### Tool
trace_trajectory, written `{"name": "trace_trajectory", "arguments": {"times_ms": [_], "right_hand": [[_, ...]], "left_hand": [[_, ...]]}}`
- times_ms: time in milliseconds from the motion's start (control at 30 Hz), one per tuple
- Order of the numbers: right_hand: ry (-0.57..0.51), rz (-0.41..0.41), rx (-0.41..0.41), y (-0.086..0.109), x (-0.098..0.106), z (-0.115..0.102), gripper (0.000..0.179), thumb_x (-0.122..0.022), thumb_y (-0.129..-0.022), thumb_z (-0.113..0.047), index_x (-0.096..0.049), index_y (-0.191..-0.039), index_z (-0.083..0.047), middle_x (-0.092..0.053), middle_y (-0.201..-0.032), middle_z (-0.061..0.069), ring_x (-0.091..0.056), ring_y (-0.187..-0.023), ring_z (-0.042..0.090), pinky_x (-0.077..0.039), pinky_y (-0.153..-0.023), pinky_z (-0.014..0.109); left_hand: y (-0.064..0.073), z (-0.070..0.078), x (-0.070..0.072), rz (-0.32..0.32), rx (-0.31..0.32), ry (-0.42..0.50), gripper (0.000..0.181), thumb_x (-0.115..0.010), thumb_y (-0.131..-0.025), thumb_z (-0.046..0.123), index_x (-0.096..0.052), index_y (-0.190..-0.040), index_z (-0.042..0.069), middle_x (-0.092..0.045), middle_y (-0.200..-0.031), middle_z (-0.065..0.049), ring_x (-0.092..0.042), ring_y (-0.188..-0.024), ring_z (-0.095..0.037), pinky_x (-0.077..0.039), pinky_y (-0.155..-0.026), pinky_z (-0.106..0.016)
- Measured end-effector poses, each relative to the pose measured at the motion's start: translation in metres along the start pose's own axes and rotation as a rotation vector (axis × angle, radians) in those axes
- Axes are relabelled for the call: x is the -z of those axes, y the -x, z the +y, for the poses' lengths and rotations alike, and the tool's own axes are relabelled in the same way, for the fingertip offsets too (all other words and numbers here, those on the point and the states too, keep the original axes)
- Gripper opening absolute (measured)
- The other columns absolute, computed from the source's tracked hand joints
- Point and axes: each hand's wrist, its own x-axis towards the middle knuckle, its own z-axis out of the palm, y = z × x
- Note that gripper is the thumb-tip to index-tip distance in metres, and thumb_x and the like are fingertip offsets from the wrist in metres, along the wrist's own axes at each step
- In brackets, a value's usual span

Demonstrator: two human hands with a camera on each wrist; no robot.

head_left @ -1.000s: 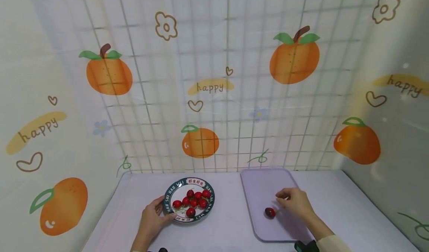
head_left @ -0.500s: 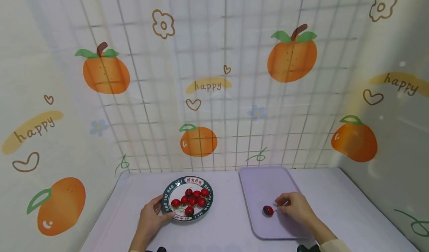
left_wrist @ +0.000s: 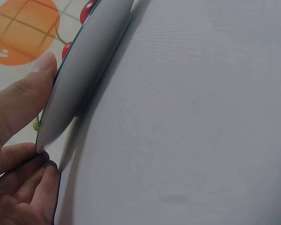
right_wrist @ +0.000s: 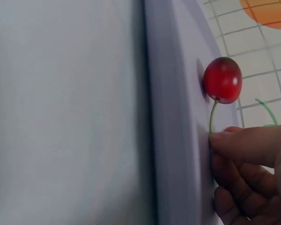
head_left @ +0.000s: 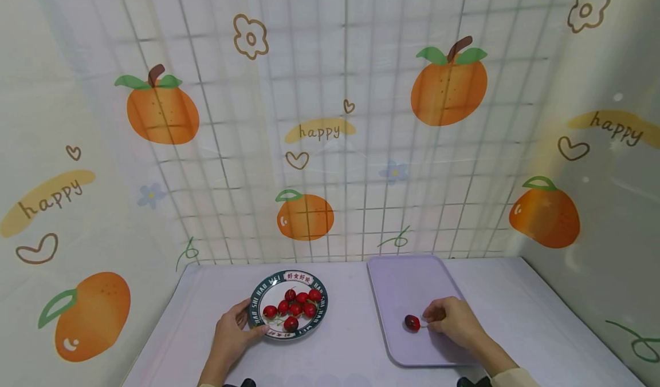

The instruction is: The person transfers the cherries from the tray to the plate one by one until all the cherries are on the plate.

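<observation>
A dark red cherry [head_left: 412, 323] lies on the purple tray [head_left: 412, 278] at the right. Its thin green stem [right_wrist: 213, 117] is pinched between the thumb and forefinger of my right hand [head_left: 454, 320]. On the left, my left hand [head_left: 230, 334] holds the near left edge of a round plate [head_left: 258, 295], thumb on the rim and the other fingers at its side. The plate has a dark green patterned rim with lettering. Several red cherries [head_left: 295, 309] with green stems rest in it. In the left wrist view the plate's white underside [left_wrist: 84, 70] faces the camera.
Plate and tray sit side by side on a white table [head_left: 345, 330], with a gap between them. A curtain [head_left: 350, 175] printed with oranges hangs behind, over a wire grid.
My right hand has come down from above and behind the cherry to its stem, and now pinches it. The left hand keeps its hold on the plate.
</observation>
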Motion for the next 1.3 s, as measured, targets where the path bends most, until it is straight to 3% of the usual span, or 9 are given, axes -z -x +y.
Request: {"name": "trace_trajectory", "arguments": {"times_ms": [167,433,700,867,1100,1300], "right_hand": [[0.029,-0.022,0.042,0.0016,0.0017,-0.0001,0.017,-0.083,-0.076,0.006,-0.077,-0.083,-0.008,-0.070,-0.076,-0.004,-0.061,-0.070,0.009,-0.052,-0.060,0.024],[0.070,-0.053,0.203,0.0030,0.0007,0.0035,0.019,-0.078,-0.079,0.008,-0.073,-0.084,-0.010,-0.065,-0.074,-0.007,-0.054,-0.067,0.002,-0.049,-0.056,0.023],[0.050,-0.103,0.211,0.0060,0.0007,0.0038,0.015,-0.079,-0.084,0.002,-0.070,-0.089,-0.009,-0.065,-0.079,-0.008,-0.055,-0.070,0.000,-0.052,-0.060,0.024],[0.065,-0.081,0.252,0.0073,0.0003,0.0026,0.018,-0.084,-0.082,-0.003,-0.069,-0.086,-0.011,-0.062,-0.081,-0.008,-0.055,-0.072,0.000,-0.053,-0.061,0.024],[0.132,-0.058,0.310,0.0075,-0.0031,0.0026,0.020,-0.081,-0.085,0.000,-0.065,-0.082,-0.013,-0.054,-0.080,-0.010,-0.048,-0.071,-0.001,-0.049,-0.058,0.024],[0.135,-0.007,0.313,0.0071,-0.0021,0.0006,0.018,-0.077,-0.089,0.002,-0.063,-0.086,-0.010,-0.063,-0.079,-0.009,-0.053,-0.071,0.000,-0.052,-0.058,0.027]], "left_hand": [[-0.0014,-0.0017,-0.0007,0.000,-0.002,-0.011,0.097,-0.100,-0.069,0.027,-0.053,-0.147,-0.008,-0.052,-0.152,-0.030,-0.051,-0.140,-0.045,-0.049,-0.113,-0.044],[-0.0013,-0.0012,-0.0009,-0.004,0.009,-0.018,0.096,-0.100,-0.070,0.027,-0.052,-0.147,-0.008,-0.052,-0.152,-0.030,-0.051,-0.141,-0.045,-0.050,-0.113,-0.044],[-0.0005,-0.0016,-0.0008,-0.007,0.005,-0.005,0.097,-0.100,-0.070,0.026,-0.052,-0.147,-0.008,-0.051,-0.152,-0.030,-0.050,-0.141,-0.045,-0.049,-0.114,-0.044],[0.0003,0.0005,-0.0004,-0.003,0.009,-0.018,0.097,-0.100,-0.071,0.027,-0.052,-0.147,-0.008,-0.051,-0.152,-0.030,-0.051,-0.141,-0.046,-0.049,-0.114,-0.045],[0.0009,0.0027,-0.0003,-0.008,0.007,-0.025,0.094,-0.099,-0.073,0.026,-0.052,-0.147,-0.009,-0.052,-0.151,-0.031,-0.051,-0.140,-0.047,-0.050,-0.113,-0.047],[0.0005,0.0016,-0.0008,-0.008,0.008,-0.014,0.094,-0.099,-0.072,0.025,-0.052,-0.147,-0.009,-0.052,-0.151,-0.031,-0.050,-0.141,-0.047,-0.049,-0.114,-0.047]]}}
